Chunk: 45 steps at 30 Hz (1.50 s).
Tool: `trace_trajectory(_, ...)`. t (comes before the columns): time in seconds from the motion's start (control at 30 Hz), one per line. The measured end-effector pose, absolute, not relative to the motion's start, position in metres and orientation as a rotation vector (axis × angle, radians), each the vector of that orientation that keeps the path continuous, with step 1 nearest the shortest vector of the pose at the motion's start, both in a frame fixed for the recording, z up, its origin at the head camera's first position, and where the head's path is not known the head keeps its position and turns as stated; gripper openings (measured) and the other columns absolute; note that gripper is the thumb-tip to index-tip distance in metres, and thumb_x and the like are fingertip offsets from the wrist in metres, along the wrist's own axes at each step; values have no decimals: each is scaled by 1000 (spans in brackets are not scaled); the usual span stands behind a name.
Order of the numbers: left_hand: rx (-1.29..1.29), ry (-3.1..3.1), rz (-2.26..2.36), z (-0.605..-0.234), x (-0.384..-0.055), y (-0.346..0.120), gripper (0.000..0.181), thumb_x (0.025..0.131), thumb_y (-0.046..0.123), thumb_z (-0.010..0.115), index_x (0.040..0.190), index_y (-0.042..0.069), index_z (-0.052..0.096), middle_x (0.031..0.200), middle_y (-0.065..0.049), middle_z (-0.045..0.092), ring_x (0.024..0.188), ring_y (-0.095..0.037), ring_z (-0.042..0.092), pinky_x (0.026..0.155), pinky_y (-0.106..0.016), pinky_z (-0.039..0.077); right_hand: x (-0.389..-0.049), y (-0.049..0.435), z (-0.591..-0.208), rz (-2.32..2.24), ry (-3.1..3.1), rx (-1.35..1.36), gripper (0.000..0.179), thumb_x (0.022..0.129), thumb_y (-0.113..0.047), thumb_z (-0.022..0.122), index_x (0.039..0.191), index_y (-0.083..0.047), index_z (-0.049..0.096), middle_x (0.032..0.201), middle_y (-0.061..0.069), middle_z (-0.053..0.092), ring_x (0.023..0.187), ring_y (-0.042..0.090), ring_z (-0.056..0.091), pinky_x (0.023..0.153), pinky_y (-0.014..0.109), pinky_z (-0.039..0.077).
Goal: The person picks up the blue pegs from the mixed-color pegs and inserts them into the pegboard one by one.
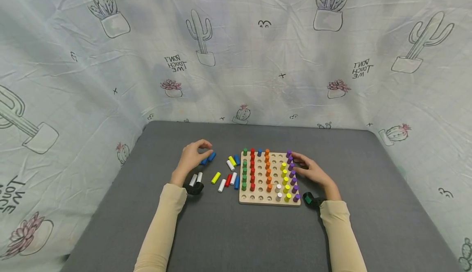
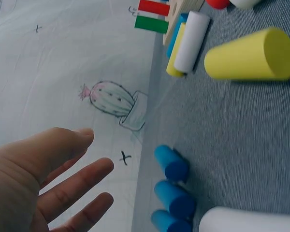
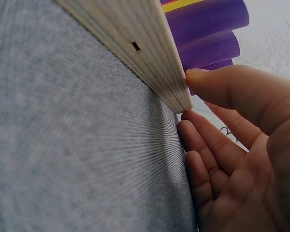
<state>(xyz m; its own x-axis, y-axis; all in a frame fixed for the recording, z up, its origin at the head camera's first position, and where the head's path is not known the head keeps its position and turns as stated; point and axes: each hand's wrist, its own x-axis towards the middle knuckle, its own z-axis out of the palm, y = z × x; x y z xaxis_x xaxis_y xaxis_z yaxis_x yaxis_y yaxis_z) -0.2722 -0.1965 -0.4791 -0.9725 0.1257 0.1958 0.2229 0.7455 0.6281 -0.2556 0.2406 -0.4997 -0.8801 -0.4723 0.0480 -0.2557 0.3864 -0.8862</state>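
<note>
My left hand [image 1: 192, 156] hovers over several loose blue pegs [image 1: 212, 156] left of the wooden pegboard [image 1: 254, 200]. In the left wrist view its thumb and fingers are spread apart with nothing between them, and blue pegs [image 2: 174, 198] lie on the table beyond. At the board's back right corner, my right hand [image 1: 313, 171] holds the edge. The right wrist view shows the thumb on the board's rim [image 3: 176, 72], beside purple pegs [image 3: 210, 46], and the other fingers around the corner close to the tabletop.
Upright in the board stand green, red, orange, yellow, purple and white pegs, and one blue peg [image 1: 259, 152]. Between left hand and board lie loose white, yellow, red and blue pegs, among them a yellow peg [image 1: 216, 177]. A patterned curtain [image 1: 228, 59] surrounds the grey table [image 1: 228, 239].
</note>
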Motion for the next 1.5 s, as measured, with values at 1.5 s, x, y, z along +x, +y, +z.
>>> trace_trajectory(1.5, -67, -2894, -702, -497, -242, -265, 34, 82, 30, 71, 108, 11, 65, 89, -7, 63, 82, -25, 58, 74, -49, 42, -270, 251, -526, -1509, 2422, -676, 56, 93, -11, 56, 142, 1, 31, 143, 24, 35, 125, 41, 38, 101, 57, 29)
